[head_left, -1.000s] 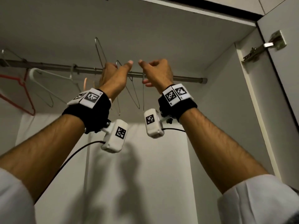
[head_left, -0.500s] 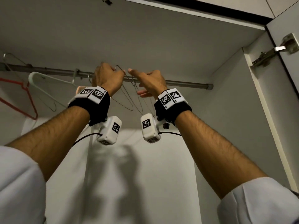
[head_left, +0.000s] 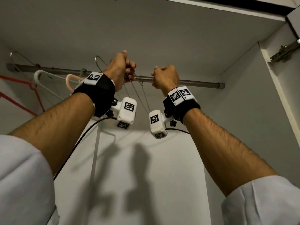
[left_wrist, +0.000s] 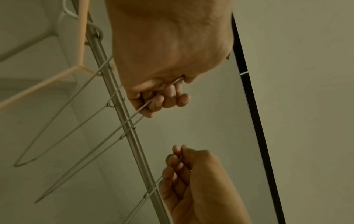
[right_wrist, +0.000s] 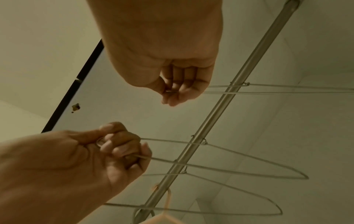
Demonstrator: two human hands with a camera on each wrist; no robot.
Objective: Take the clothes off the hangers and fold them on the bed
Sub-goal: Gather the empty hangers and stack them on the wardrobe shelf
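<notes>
Two hands gripping wire hangers at the rail.
Left hand [left_wrist: 159, 97] and right hand [right_wrist: 178, 84] are curling round hangers [right_wrist: 239, 163] lying across the rail [head_left: 199, 82]; only wrist views are showing fingers.

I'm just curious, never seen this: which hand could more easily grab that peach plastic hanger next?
Probably the left hand: it is next to the peach hanger on the rail; the right hand is farther along, past wire hangers. Both hands grip wire hangers now.

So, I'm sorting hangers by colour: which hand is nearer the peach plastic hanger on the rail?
Left. The left hand grips a wire hanger just beside the peach hanger. The right hand pinches another wire hanger farther along the rail, away from the peach one.
</notes>
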